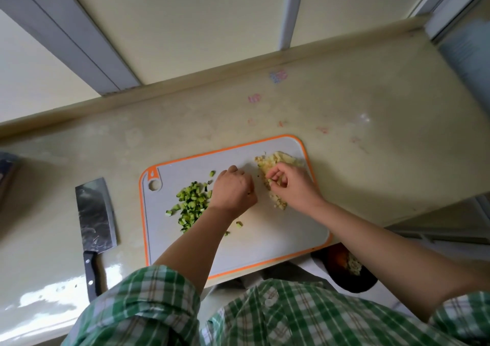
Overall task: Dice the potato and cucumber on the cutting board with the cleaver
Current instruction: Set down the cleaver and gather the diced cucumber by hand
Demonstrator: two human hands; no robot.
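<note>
cleaver well left of left grip

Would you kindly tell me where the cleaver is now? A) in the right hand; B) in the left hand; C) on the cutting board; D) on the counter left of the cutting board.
D: the cleaver lies on the counter left of the cutting board, apart from the left hand and right hand.

The cutting board is coloured grey, edged in orange. Cucumber dice are green, potato dice pale yellow. The shirt is checked green and white.
</note>
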